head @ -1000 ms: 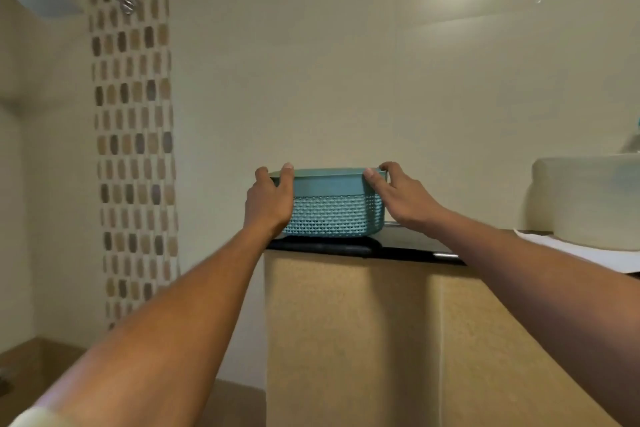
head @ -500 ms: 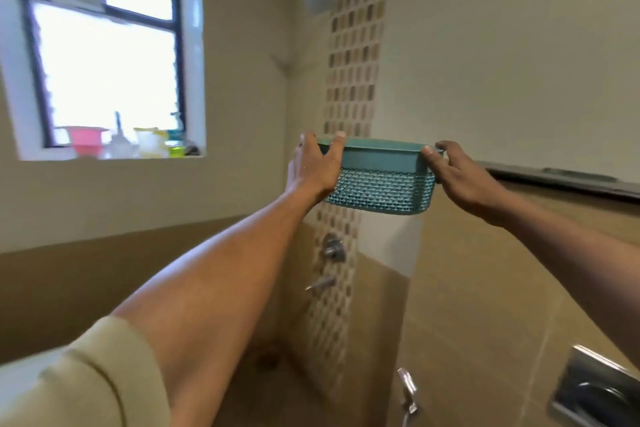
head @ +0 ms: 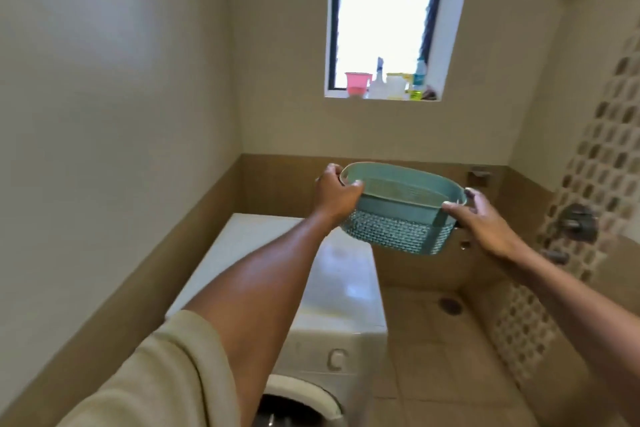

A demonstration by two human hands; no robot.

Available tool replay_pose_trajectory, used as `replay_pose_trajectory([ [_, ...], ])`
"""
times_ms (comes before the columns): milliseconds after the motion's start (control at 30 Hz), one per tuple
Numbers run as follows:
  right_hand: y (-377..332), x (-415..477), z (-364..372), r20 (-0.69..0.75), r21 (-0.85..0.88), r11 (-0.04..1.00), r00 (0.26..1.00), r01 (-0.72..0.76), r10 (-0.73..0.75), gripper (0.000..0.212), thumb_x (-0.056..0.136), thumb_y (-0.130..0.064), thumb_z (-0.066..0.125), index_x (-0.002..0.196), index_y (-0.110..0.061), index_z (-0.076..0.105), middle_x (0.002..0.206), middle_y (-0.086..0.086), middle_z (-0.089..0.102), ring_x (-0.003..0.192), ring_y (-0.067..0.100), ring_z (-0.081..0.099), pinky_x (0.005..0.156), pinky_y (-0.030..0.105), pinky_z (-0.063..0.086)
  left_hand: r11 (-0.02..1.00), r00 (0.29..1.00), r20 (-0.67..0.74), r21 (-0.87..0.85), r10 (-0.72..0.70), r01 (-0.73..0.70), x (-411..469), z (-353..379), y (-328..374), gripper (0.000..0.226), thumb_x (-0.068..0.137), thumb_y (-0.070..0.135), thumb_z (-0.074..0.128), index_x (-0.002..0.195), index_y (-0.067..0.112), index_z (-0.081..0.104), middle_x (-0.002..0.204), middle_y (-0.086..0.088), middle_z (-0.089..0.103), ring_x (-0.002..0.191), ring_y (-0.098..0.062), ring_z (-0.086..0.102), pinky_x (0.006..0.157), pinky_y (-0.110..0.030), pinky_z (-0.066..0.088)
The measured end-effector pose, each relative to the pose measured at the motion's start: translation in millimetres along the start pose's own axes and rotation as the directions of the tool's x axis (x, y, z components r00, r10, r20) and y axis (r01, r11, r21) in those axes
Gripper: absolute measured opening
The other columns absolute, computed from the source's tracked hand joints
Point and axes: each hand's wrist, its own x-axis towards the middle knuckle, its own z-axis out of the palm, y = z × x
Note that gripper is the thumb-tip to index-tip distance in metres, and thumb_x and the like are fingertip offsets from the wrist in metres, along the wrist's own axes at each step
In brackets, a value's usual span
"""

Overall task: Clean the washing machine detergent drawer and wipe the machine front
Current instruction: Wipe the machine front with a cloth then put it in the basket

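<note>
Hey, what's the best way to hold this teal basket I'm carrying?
Grip the teal basket by the solid rim band at its two short ends, one hand from each side, as the left hand and right hand do; it is a wide oval.

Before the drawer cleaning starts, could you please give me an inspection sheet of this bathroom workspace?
Surface: washing machine top, white, glossy, partly hidden by the left arm.
Job's things: washing machine front with dial and round door at the bottom edge; detergent drawer not visible; teal basket held in the air.
Clutter: pink cup and bottles on the windowsill.
Grippers: left hand grips the basket's left end; right hand holds its right end, thumb over the rim.
Cables: nothing seen.
Surroundings: tiled floor with drain, wall taps, window.
</note>
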Motion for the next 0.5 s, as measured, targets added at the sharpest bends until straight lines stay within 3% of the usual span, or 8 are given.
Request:
replay_pose_trajectory([
  [133,-17.2,5.5,99.4,0.132,0.086,0.996,0.991,-0.004,-0.007,0.058,0.095,-0.029,0.06,0.147,-0.028,0.034,0.126,0.0,0.059,0.112,0.022,0.058,0.09,0.041,0.049,0.995,0.997,-0.024,0.06,-0.077,0.078,0.9,-73.1,-62.8,0.036,0.085,0.015,0.067,0.119,0.011,0.056,0.108,-0.004,0.065,0.093,-0.019,0.062,0.076,-0.027,0.049],
  [267,-26.5,23.5,188.9,0.236,0.097,0.995,0.971,0.009,-0.032,0.051,0.094,-0.027,0.058,0.139,-0.034,0.036,0.123,0.001,0.061,0.098,0.016,0.059,0.079,0.033,0.045,0.979,0.985,-0.042,0.106,-0.168,0.172,16.1,-132.8,-123.4,0.035,0.084,0.016,0.066,0.116,0.02,0.051,0.117,-0.008,0.063,0.099,-0.024,0.062,0.088,-0.04,0.056],
  [333,-30.0,32.4,226.3,0.267,0.094,0.996,0.963,0.004,-0.029,0.054,0.095,-0.023,0.056,0.144,-0.029,0.034,0.122,0.001,0.06,0.091,0.012,0.057,0.073,0.028,0.043,0.97,0.979,-0.048,0.136,-0.196,0.201,26.7,-156.0,-151.0,0.042,0.086,0.013,0.066,0.125,0.017,0.05,0.116,-0.005,0.06,0.099,-0.022,0.06,0.077,-0.035,0.057],
  [400,-30.8,45.8,266.1,0.302,0.078,0.997,0.953,-0.02,-0.004,0.056,0.096,-0.02,0.054,0.147,-0.025,0.031,0.125,-0.001,0.055,0.098,0.018,0.057,0.08,0.029,0.042,0.961,0.974,-0.046,0.157,-0.222,0.226,41.6,-175.3,-179.7,0.049,0.088,0.01,0.065,0.134,0.012,0.047,0.113,-0.002,0.055,0.099,-0.019,0.057,0.061,-0.02,0.048],
  [500,-29.1,75.8,327.6,0.342,0.058,0.996,0.938,-0.073,0.049,0.056,0.097,-0.019,0.053,0.148,-0.024,0.029,0.13,0.0,0.052,0.106,0.021,0.054,0.086,0.031,0.04,0.946,0.964,-0.055,0.185,-0.261,0.267,76.0,-197.8,-229.0,0.051,0.087,0.008,0.067,0.134,0.009,0.048,0.108,0.0,0.054,0.095,-0.017,0.055,0.065,-0.026,0.052],
])
